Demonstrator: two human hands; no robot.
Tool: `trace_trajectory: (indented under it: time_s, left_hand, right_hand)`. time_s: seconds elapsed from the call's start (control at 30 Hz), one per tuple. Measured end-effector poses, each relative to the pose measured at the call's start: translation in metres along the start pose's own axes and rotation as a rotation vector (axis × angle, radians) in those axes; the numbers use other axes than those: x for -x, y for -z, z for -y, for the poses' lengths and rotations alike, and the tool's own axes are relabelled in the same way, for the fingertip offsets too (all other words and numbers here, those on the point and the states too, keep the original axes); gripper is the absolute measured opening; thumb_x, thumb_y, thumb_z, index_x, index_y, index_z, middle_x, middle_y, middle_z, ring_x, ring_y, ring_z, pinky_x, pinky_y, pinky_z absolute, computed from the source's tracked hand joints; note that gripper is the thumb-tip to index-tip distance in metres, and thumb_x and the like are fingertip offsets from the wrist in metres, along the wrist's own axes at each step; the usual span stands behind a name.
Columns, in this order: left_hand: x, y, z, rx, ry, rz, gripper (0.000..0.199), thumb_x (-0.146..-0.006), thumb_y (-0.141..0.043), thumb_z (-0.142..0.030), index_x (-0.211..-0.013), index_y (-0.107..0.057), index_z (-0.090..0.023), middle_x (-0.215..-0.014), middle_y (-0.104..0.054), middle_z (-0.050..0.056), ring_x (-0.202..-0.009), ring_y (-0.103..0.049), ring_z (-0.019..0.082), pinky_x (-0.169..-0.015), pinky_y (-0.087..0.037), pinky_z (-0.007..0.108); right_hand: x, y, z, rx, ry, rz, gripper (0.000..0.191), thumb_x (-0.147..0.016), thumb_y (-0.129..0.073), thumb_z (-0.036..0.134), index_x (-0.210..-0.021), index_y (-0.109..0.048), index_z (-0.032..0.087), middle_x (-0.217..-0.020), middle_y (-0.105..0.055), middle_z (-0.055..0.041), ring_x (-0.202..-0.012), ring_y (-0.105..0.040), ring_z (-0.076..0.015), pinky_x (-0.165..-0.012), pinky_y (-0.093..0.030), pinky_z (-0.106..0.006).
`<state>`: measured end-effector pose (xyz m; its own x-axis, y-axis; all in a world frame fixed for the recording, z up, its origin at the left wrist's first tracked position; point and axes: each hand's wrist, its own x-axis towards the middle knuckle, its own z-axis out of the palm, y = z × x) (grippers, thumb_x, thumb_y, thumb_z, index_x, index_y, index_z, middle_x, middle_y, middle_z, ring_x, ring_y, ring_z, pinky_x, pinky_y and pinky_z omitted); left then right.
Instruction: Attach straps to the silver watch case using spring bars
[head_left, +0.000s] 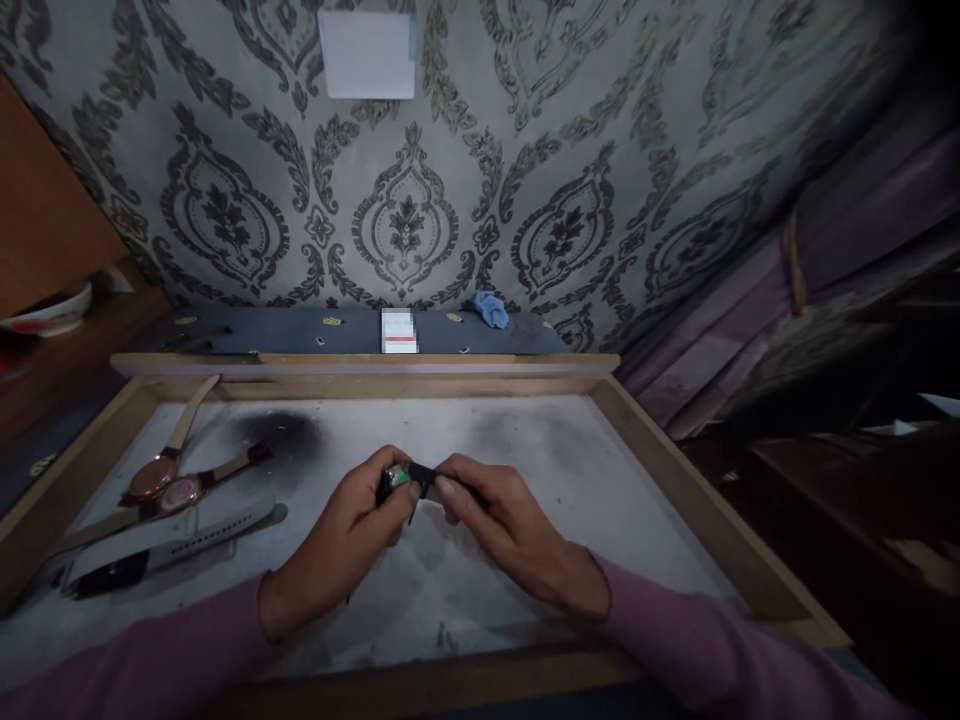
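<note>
Over the middle of the shallow wooden tray [671, 490], both hands are on a small wristwatch [399, 477] with a black strap [422, 475]. My left hand [349, 530] is closed around the watch's body, where a green patch shows between the fingers. With thumb and fingers pinched together, my right hand [510, 515] grips the black strap beside the body. My fingers hide most of the strap and the fine detail. A rose-gold watch [152, 477] with a light strap, another rose-gold watch [181, 493] with a brown strap, and a dark-faced watch [112, 575] with a pale band lie left of my hands.
Raised wooden edges surround the tray's pale, smudged floor. Behind it, a phone [399, 332] with a lit screen and a crumpled blue cloth [491, 310] rest on dark blue fabric. A bowl [56, 310] stands on the left shelf. A purple curtain [720, 290] hangs at right.
</note>
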<state>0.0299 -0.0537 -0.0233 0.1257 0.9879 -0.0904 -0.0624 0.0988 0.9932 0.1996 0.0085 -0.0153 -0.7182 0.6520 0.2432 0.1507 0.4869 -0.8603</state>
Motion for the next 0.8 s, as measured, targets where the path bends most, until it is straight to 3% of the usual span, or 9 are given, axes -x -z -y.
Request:
trace_trajectory:
  time_s: [0.3,0.8]
  left_hand:
    - [-0.001,0.002,0.002,-0.051,0.003,-0.003,0.013,-0.093,-0.047,-0.030,-0.088,-0.048,-0.018,-0.056,-0.037,-0.009,-0.051,-0.032,0.008,-0.048,-0.026,0.021]
    - [-0.002,0.001,0.002,0.025,0.013,0.000,0.017,-0.092,-0.049,-0.035,-0.086,-0.047,-0.018,-0.058,-0.032,-0.009,-0.049,-0.028,0.007,-0.046,-0.022,0.021]
  right_hand:
    - [0.005,-0.003,-0.010,0.212,0.129,-0.050,0.019,-0.097,-0.039,0.019,-0.087,-0.054,0.015,-0.062,-0.044,0.0033,-0.051,-0.040,-0.0080,-0.050,-0.032,-0.022]
    - [0.003,-0.003,-0.010,0.290,0.152,-0.072,0.022,-0.096,-0.038,0.017,-0.081,-0.054,0.017,-0.060,-0.044,0.0032,-0.050,-0.040,-0.0084,-0.048,-0.033,-0.023]
